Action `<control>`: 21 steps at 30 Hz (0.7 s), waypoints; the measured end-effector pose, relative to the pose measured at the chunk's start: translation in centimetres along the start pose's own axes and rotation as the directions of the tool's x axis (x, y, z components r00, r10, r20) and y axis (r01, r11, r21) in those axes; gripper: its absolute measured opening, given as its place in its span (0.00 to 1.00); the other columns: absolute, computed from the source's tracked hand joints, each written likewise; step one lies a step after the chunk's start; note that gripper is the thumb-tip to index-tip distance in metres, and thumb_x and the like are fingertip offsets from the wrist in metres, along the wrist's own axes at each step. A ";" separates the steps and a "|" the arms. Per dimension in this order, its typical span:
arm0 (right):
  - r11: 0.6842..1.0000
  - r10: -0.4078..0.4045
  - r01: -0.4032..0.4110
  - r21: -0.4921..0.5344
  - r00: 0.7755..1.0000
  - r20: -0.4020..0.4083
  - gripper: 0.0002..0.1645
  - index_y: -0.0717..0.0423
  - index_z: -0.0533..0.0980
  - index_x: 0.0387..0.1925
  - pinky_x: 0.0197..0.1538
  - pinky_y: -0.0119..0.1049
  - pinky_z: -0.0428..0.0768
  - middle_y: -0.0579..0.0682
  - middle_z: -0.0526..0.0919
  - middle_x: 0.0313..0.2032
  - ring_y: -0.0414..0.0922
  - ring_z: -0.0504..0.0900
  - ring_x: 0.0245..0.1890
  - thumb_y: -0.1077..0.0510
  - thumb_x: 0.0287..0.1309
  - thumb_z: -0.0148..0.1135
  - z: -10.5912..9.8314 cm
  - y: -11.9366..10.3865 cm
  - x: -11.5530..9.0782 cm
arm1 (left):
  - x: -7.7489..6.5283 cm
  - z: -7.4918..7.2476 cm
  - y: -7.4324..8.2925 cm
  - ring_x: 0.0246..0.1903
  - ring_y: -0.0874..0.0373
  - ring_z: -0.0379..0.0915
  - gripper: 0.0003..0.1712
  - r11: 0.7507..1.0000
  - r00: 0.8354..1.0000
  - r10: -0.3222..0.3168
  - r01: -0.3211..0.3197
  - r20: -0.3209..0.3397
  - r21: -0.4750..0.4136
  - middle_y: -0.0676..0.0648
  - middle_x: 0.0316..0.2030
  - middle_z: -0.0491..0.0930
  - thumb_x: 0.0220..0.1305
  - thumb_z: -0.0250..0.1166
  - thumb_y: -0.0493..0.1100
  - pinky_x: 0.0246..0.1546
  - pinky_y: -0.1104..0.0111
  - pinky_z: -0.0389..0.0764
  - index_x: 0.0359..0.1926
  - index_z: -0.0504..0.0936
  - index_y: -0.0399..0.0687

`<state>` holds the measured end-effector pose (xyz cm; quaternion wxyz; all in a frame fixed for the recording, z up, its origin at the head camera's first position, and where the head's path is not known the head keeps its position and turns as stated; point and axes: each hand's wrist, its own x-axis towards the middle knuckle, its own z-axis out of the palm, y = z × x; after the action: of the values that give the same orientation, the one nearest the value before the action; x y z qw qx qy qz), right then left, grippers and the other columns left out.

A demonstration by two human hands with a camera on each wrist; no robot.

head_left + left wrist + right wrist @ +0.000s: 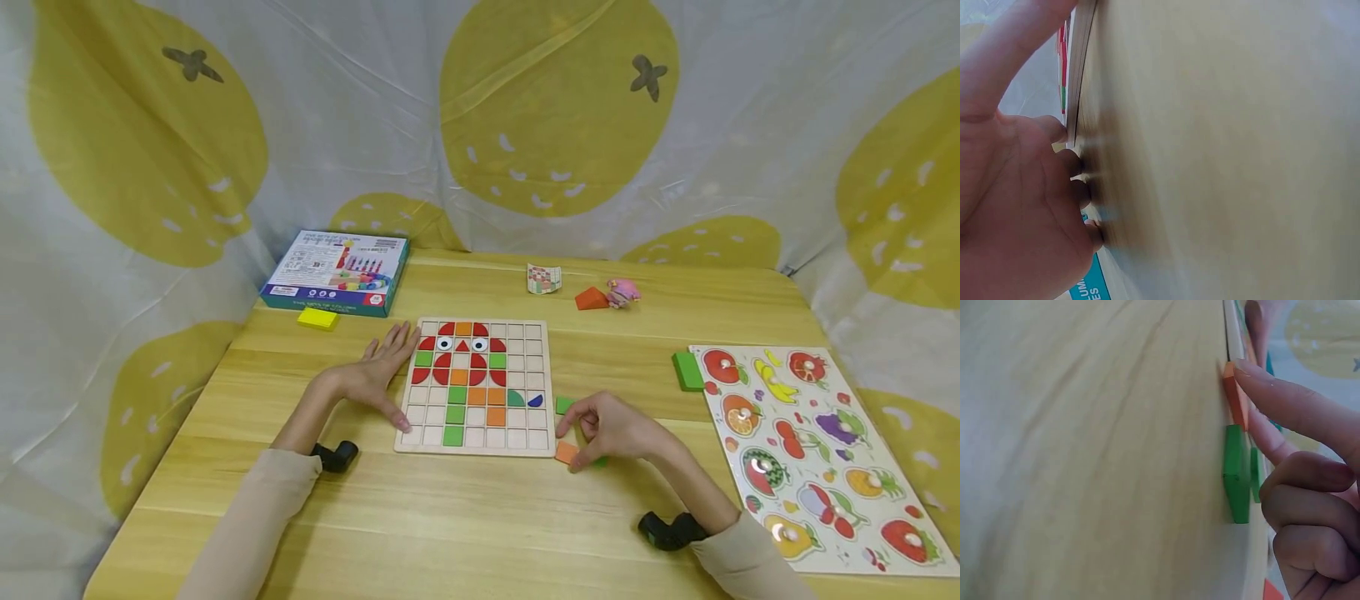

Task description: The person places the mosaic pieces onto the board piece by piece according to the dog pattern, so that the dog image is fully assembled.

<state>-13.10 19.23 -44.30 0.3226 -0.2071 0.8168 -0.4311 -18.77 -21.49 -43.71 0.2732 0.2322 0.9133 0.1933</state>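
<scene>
A wooden grid board (517, 439) lies on the table, with red, green and orange tiles set in it, two round eye pieces and a blue piece (535, 401). My left hand (375, 377) spreads its fingers along the board's left edge, thumb near the lower left corner. Just right of the board, my right hand (615, 427) has thumb and index finger about an orange square tile (566, 452), its other fingers curled. In the right wrist view the thumb touches this orange tile (1235, 397). A green tile (1234, 472) lies beside it; another green tile (563, 405) lies farther back.
A fruit puzzle board (813, 450) fills the right side, with a green block (687, 372) at its edge. A boxed set (337, 271) and yellow block (318, 319) sit back left. Behind are a pattern card (544, 279), red block (592, 298) and pink figure (622, 292).
</scene>
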 end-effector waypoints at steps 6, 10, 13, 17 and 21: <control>1.000 0.029 -0.029 -0.002 1.000 -0.008 0.20 0.56 0.82 0.37 0.21 0.25 0.58 0.45 0.63 0.17 0.37 0.60 0.18 0.61 0.38 0.79 -0.2 0.6 0.1 | 0.0 0.0 0.0 0.74 0.38 0.14 0.83 1.000 1.000 0.004 -0.004 -0.003 -0.008 0.38 0.75 0.19 0.34 0.78 0.67 0.71 0.38 0.26 0.76 0.27 0.48; 0.999 0.050 -0.050 0.001 0.997 -0.059 0.18 0.55 0.83 0.38 0.22 0.26 0.60 0.45 0.62 0.17 0.38 0.61 0.19 0.61 0.40 0.78 -0.6 0.8 0.0 | -0.1 0.0 0.1 0.74 0.39 0.13 0.83 1.000 1.000 -0.004 0.004 -0.002 -0.002 0.38 0.75 0.19 0.34 0.78 0.67 0.71 0.39 0.26 0.76 0.27 0.48; 0.998 0.059 -0.060 -0.011 0.995 -0.086 0.18 0.55 0.84 0.38 0.22 0.26 0.59 0.44 0.61 0.17 0.38 0.61 0.19 0.60 0.41 0.78 -0.8 0.9 -0.1 | -0.1 0.0 0.1 0.74 0.38 0.13 0.84 1.000 1.000 -0.003 0.003 -0.003 -0.004 0.38 0.75 0.19 0.34 0.78 0.67 0.71 0.38 0.26 0.76 0.27 0.48; 0.998 0.070 -0.069 0.005 0.994 -0.082 0.17 0.55 0.84 0.38 0.22 0.25 0.59 0.44 0.60 0.16 0.38 0.61 0.19 0.61 0.42 0.77 -0.9 0.9 -0.2 | -0.1 -0.1 0.1 0.74 0.38 0.13 0.84 1.000 1.000 0.000 0.000 -0.004 -0.009 0.38 0.75 0.19 0.34 0.78 0.67 0.71 0.38 0.26 0.76 0.27 0.48; 0.996 0.088 -0.085 0.024 0.990 -0.108 0.16 0.56 0.85 0.38 0.21 0.25 0.59 0.44 0.60 0.15 0.38 0.61 0.18 0.62 0.42 0.77 -0.9 0.8 -0.2 | -0.1 0.0 0.1 0.74 0.39 0.13 0.84 1.000 1.000 0.001 -0.001 -0.001 -0.018 0.38 0.75 0.19 0.34 0.78 0.67 0.71 0.38 0.26 0.76 0.27 0.48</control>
<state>-13.63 20.27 -44.53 0.2980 -0.1446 0.8373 -0.4350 -18.69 -21.48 -43.59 0.2750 0.2300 0.9115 0.2017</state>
